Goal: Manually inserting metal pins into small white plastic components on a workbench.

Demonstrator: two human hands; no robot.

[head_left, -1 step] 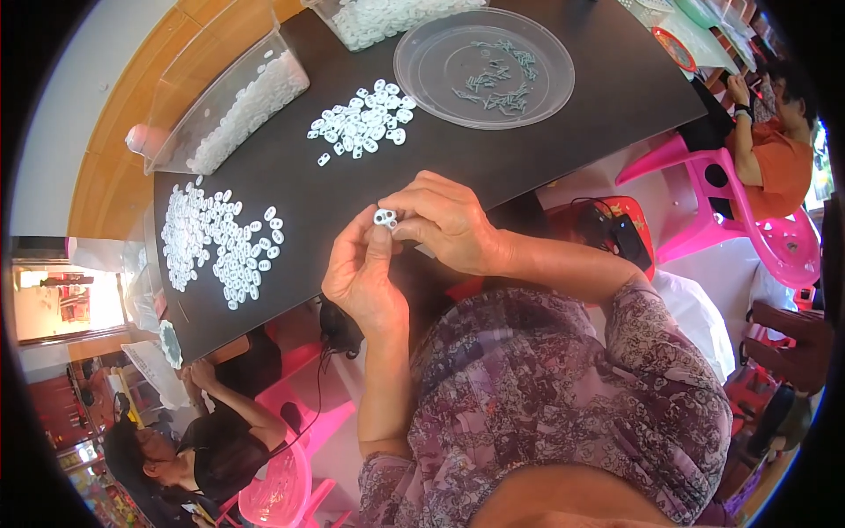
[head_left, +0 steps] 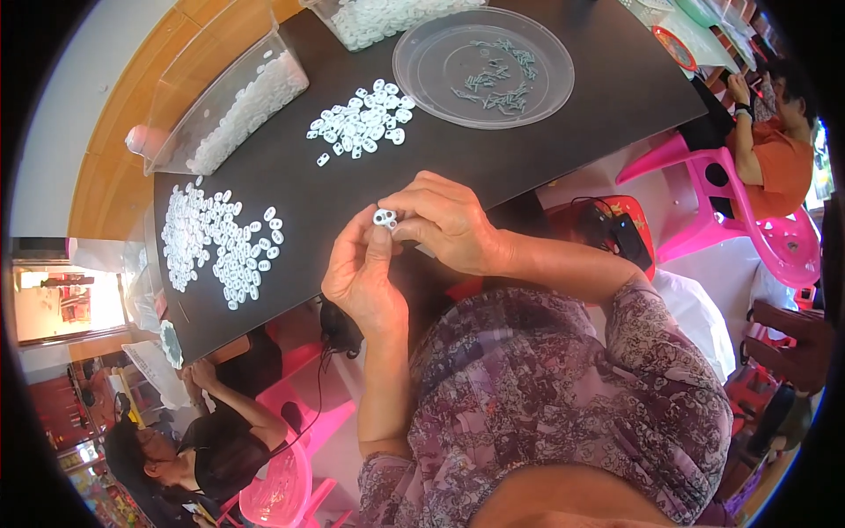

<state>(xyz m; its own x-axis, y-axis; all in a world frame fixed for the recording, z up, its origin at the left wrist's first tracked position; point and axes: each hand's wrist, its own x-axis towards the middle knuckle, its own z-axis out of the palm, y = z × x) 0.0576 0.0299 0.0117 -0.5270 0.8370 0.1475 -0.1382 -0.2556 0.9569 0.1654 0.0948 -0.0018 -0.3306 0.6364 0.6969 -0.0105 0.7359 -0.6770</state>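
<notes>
A small white plastic piece with dark round spots [head_left: 385,217] is pinched between both hands, above the near edge of the table. My left hand [head_left: 368,275] grips it from below and the left, thumb pointing up against it. From the right, my right hand [head_left: 451,222] closes thumb and fingers on its other side. Beyond the hands lies a loose pile of white oval pieces with dark holes [head_left: 363,121]. A larger pile of similar white pieces with dark marks [head_left: 231,251] spreads at the left. The fingers cover part of the held piece.
On the dark table [head_left: 299,198] stands a round clear tray [head_left: 440,97] with thin grey-green pins. Clear bins of white pieces [head_left: 251,110] line the back left and the far edge. One person in black [head_left: 220,449] sits left, another in orange [head_left: 779,167] sits right on a pink chair.
</notes>
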